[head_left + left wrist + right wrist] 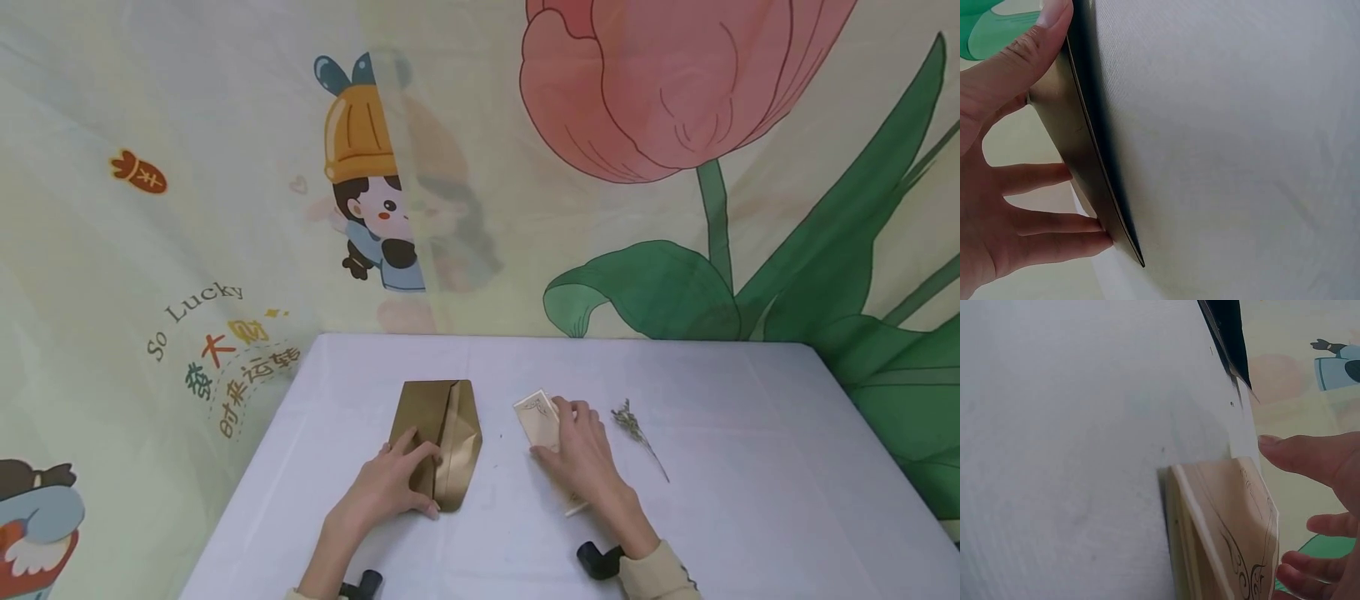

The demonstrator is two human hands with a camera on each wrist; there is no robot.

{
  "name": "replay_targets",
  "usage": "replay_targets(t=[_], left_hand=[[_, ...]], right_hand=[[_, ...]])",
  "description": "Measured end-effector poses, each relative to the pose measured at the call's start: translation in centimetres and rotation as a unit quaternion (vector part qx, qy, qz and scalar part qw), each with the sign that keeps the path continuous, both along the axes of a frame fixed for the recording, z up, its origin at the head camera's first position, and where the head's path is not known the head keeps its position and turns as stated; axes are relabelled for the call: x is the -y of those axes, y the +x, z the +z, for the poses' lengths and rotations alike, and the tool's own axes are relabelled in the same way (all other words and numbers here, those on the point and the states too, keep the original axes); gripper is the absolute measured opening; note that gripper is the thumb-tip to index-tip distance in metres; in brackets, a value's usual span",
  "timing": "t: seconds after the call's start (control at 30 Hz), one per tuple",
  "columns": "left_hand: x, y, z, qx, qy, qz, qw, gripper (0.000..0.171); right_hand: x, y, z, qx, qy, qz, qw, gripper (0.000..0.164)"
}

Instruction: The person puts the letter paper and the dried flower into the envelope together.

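Note:
A gold envelope (423,404) lies on the table with its pale flap folded to the right side. My left hand (390,483) rests on it, fingers spread and nearly straight, thumb at its lower end; the left wrist view has fingertips at the gold edge (1085,162). To the right lies a folded cream card (536,417) printed with dark scrollwork. Over that card is my right hand (588,454), which covers its middle. In the right wrist view, the thumb stands apart from the card (1222,506), while the other fingertips are close to its far side.
A small dried flower sprig (630,421) lies to the right of my right hand. White cloth covers the table (750,467). Behind it hangs a printed curtain (480,317) with a tulip and cartoon figures. Black wrist devices (598,560) sit at both wrists.

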State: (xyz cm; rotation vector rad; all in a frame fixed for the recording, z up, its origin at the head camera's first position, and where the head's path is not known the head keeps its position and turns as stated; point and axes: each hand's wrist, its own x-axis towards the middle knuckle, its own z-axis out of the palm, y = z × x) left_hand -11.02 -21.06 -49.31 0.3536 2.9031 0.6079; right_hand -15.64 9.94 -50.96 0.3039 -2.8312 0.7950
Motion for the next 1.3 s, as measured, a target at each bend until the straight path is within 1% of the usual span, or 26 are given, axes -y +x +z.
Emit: replay_targets(t=[0.17,0.37,0.53,0.77,1.03,1.2,1.3], left_hand=[[0.04,-0.01,-0.05,-0.001,-0.001,-0.001,1.0,0.071],[0.06,-0.11,0.09,-0.002,0.0,-0.002,1.0,0.07],[0.01,-0.16,0.11,-0.001,-0.004,0.002,1.0,0.07],[-0.04,-0.17,0.18,-0.002,-0.005,0.004,1.0,0.07],[0.0,-0.11,0.09,-0.002,-0.004,0.002,1.0,0.07],[0.0,-0.12,0.07,-0.004,-0.004,0.0,1.0,0.071],[-0.01,-0.16,0.07,-0.007,-0.005,0.0,1.0,0.07]], right_hand=[[-0.18,-0.17,-0.05,0.047,-0.001,-0.013,0.999,0.087],[-0.35,-0.3,-0.3,0.068,0.0,-0.018,0.998,0.09],[-0.33,-0.29,-0.35,0.075,0.005,-0.018,0.997,0.092],[-0.2,-0.2,-0.4,0.096,0.017,-0.026,0.995,0.092],[0.06,0.01,-0.22,0.101,0.031,-0.04,0.994,0.093],[-0.01,-0.05,-0.24,0.101,0.041,-0.045,0.993,0.089],[-0.02,-0.08,-0.26,0.109,0.036,-0.05,0.992,0.085]])
